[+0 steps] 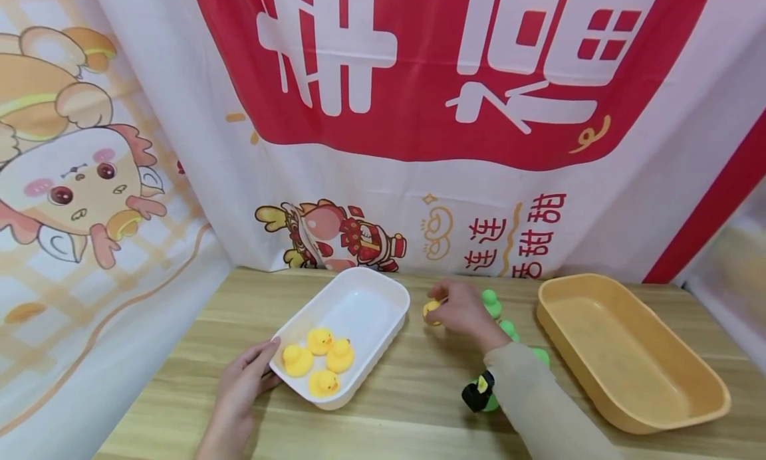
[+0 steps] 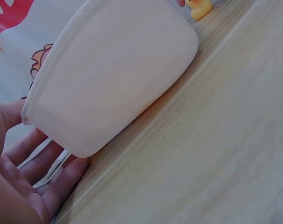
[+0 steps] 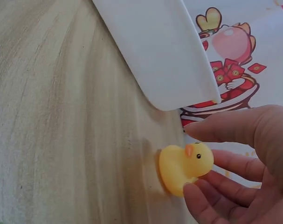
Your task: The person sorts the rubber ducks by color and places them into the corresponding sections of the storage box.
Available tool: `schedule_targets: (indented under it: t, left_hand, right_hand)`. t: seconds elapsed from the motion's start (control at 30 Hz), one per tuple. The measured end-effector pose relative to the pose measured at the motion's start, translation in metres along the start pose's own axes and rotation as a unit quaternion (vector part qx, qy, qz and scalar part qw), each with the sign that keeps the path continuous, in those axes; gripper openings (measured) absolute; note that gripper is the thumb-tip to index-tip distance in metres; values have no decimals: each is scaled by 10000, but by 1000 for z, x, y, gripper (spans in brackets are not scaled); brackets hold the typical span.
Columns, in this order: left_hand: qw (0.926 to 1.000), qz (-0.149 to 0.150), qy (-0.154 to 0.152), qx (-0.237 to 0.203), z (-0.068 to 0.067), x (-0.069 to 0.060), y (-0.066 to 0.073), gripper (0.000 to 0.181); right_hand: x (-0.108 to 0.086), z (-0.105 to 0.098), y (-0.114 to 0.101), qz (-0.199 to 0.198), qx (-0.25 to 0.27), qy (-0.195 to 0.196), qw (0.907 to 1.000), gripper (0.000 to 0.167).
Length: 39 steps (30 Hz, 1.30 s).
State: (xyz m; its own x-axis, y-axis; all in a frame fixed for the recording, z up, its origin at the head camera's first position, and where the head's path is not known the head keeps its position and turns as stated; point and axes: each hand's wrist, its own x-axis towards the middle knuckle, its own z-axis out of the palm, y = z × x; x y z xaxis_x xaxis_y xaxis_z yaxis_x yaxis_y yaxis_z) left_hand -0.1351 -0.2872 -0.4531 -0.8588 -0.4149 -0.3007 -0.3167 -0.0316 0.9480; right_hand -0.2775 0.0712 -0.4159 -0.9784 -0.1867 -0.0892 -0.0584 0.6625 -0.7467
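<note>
A white basin (image 1: 371,314) holds several yellow ducks (image 1: 324,383) at its near end. The left hand (image 1: 239,387) grips the basin's near left corner; in the left wrist view, that hand (image 2: 29,172) has its thumb at the rim and its fingers against the outer wall. Right of the basin, the right hand (image 1: 463,310) is at another yellow duck (image 1: 431,312). The right wrist view shows this duck (image 3: 176,168) on the table, the right hand's (image 3: 190,156) thumb apart from it and the fingers spread beside and behind it.
Several green ducks (image 1: 491,303) lie around the right forearm, partly hidden by it. An orange-yellow basin (image 1: 622,353) with nothing in it stands at the right of the wooden table (image 1: 419,393). A printed cloth (image 1: 419,181) hangs behind the table.
</note>
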Motion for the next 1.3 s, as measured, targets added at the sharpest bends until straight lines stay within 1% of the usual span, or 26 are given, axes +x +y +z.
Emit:
schedule_targets:
  t: [0.1,0.23,0.5,0.6,0.73,0.83,1.0,1.2,1.3]
  left_hand:
    - [10000,-18,-27,18,0,0,-1,67]
    - [10000,-16,-32,2,0,0,-2,67]
    - [10000,-19,26,9,-1,-1,-2,68]
    - [10000,-40,57,26,-1,-1,-4,69]
    - [10000,-28,63,26,1,-1,-3,72]
    - [10000,-9,79,-4,1,-1,-3,69]
    - [10000,2,86,-36,1,-1,-3,63]
    - [10000,25,85,-24,2,0,-2,66]
    - [10000,-8,88,-6,1,0,-4,68]
  right_hand:
    - [3,2,4,124,111,-24,9999,49]
    - [3,4,11,136,223,-40,9997,49]
    - [-6,7,15,-52,240,82,9997,43]
    - [-9,7,16,-136,159,136,9997,43]
    - [-12,7,17,-140,32,267,9995,41]
    - [-14,7,19,-136,-30,337,9993,39]
    - [-15,9,21,-298,-121,378,9988,36]
    - [-17,10,23,-385,47,345,9987,28]
    - [-18,13,25,-382,124,305,9987,28]
